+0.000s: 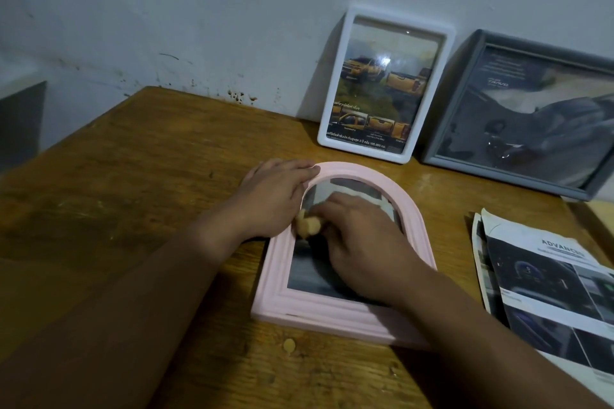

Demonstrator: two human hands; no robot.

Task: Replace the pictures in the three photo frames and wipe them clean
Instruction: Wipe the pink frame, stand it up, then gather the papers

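The pink arched frame (345, 309) lies flat on the worktop (133, 176), long axis running away from the person. The right hand (362, 242), fingers closed on a small yellowish cloth (307, 226), wipes the glass (left edge); the left hand (275, 196) lies flat, fingers spread, steadying the arch.

single view, head-worn wide-angle camera. looks forward and down onto the desk (139, 196) from the near edge, facing the wall (199, 10) along the far edge. close range: both forearms enter from the bottom of the picture and fill much of the lower half. desk's far left corner is in view; its right edge is cut off. straight lines bow toward the picture margins.
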